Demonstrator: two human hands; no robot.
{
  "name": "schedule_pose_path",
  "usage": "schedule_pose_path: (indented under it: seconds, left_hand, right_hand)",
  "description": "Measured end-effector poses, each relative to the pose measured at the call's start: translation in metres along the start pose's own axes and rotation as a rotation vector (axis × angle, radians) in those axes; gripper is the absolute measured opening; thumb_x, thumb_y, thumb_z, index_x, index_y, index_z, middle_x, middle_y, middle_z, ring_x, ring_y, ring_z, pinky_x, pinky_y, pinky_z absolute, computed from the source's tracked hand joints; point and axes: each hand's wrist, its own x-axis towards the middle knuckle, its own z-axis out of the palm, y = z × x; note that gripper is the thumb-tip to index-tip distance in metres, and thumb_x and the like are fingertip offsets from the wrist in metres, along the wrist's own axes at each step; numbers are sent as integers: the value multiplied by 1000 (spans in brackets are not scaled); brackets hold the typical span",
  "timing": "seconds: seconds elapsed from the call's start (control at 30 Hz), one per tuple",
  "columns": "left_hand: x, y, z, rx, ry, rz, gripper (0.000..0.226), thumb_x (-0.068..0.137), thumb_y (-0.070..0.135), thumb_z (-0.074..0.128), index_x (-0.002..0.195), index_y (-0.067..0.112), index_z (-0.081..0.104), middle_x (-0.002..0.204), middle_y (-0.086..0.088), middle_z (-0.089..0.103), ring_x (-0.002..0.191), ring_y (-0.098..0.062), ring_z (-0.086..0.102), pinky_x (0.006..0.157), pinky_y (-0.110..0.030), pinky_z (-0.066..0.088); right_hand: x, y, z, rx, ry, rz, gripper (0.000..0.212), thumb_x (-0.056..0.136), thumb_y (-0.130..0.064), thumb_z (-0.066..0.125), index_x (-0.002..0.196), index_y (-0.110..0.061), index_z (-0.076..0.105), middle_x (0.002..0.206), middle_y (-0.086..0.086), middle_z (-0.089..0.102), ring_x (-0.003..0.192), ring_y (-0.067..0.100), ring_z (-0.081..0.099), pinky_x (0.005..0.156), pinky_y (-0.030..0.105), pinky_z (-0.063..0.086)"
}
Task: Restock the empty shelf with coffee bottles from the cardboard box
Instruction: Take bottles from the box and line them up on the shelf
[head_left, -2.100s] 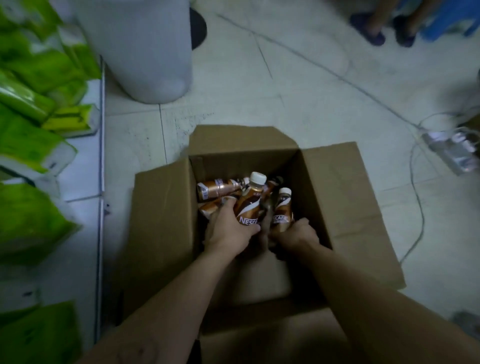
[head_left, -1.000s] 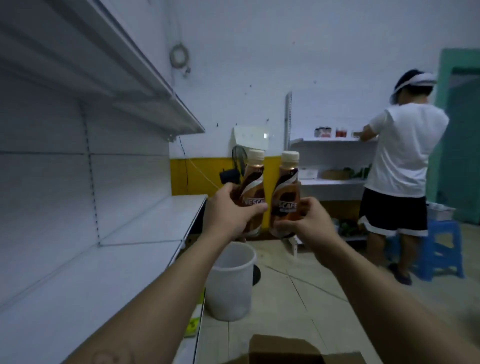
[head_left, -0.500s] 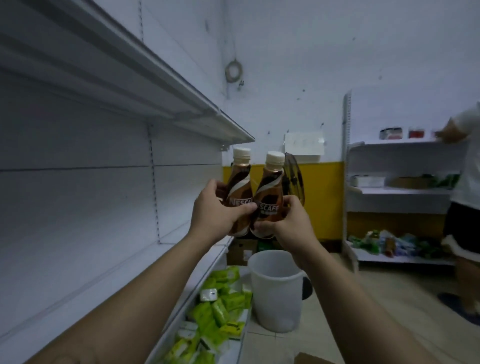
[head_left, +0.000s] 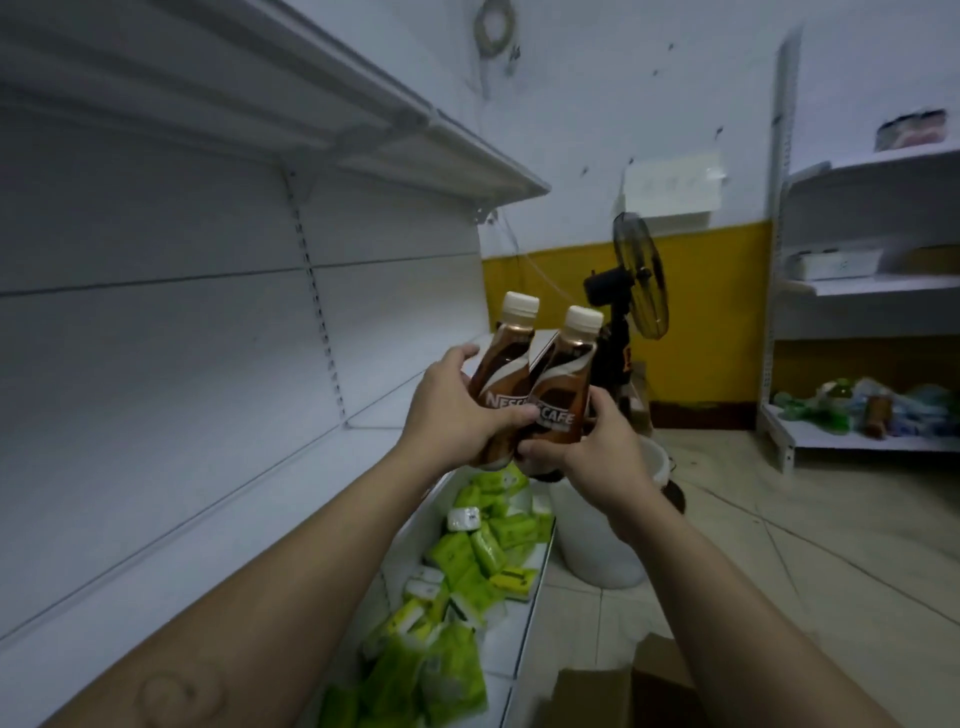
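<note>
Two brown coffee bottles with cream caps are held upright side by side in front of me. My left hand (head_left: 457, 410) grips the left coffee bottle (head_left: 506, 358). My right hand (head_left: 587, 447) grips the right coffee bottle (head_left: 563, 384). Both bottles hover just beyond the front edge of the bare white shelf (head_left: 208, 519) at my left. A flap of the cardboard box (head_left: 618, 686) shows at the bottom edge; its inside is out of sight.
Another white shelf (head_left: 311, 98) runs overhead. Green packets (head_left: 467, 561) fill the low shelf below. A white bucket (head_left: 597, 540) and a black fan (head_left: 634, 280) stand on the floor ahead. A second shelving unit (head_left: 872, 291) with goods is at the right.
I lifted the two bottles out of the box and turned left toward the bare shelf. The person at the far shelving has slid out of view.
</note>
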Motion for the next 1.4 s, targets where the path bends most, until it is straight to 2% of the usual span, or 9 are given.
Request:
schedule_pose_path:
  seconds: [0.17,0.37,0.5,0.63,0.77,1.03,1.13,1.27,1.4]
  left_hand:
    - [-22,-40,-37,124,54,-105,60,54,41,91,104,18,67,94,5,73,84,-9,69,77,-30,57]
    - [-51,-61,-125,338,237,-230,78,46,54,88,108,28,50,112,1,52,92,-14,59,83,-32,53]
    - [-78,-67,-191,398,334,-284,74,54,57,84,111,27,47,104,7,60,90,-12,62,79,-33,53]
    - [-122,-87,-245,407,452,-251,59,79,56,66,126,26,46,105,7,63,89,-11,62,75,-27,51]
    - [-169,-106,-300,381,476,-346,49,93,57,38,131,26,41,113,0,59,104,-19,60,85,-38,52]
    - [-276,-93,-381,550,412,-515,64,80,43,71,136,32,42,105,7,61,91,-14,62,81,-32,52]
    - [-299,-88,-392,660,451,-596,55,68,32,77,117,36,51,90,13,62,83,-16,63,75,-33,53]
    - [-312,-88,-405,839,519,-708,39,61,32,82,90,19,59,86,3,62,78,-20,60,63,-32,49]
    - [-316,-84,-427,841,469,-794,43,67,31,84,97,15,58,91,-2,61,80,-20,59,66,-32,49]
  right_hand:
    - [6,17,56,-31,-147,-38,64,56,-20,91,109,-29,56,99,-12,68,92,12,67,79,37,58]
    - [-10,-18,148,47,-404,-94,57,60,-28,89,106,-28,55,91,-16,65,83,1,61,63,22,46]
    - [-26,-55,206,77,-572,-116,58,60,-28,89,107,-29,55,93,-12,67,85,8,64,71,30,55]
    - [-65,-84,265,100,-669,-174,59,61,-32,89,109,-27,55,94,-9,67,84,10,66,75,34,58]
    - [-111,-105,319,91,-771,-212,63,61,-34,90,113,-27,54,97,-10,67,88,10,66,82,37,58]
    - [-179,-138,385,12,-1042,-275,78,52,-33,93,117,-28,50,107,-10,66,99,14,65,86,45,57]
    - [-203,-142,398,-32,-1118,-308,77,50,-32,94,114,-29,51,106,-10,68,97,13,66,85,44,58]
    - [-233,-139,411,-108,-1205,-351,75,51,-30,94,114,-26,52,107,-9,67,96,14,65,89,42,55]
    - [-255,-134,423,-142,-1274,-348,69,59,-30,91,115,-25,51,109,-7,66,98,15,64,91,37,53]
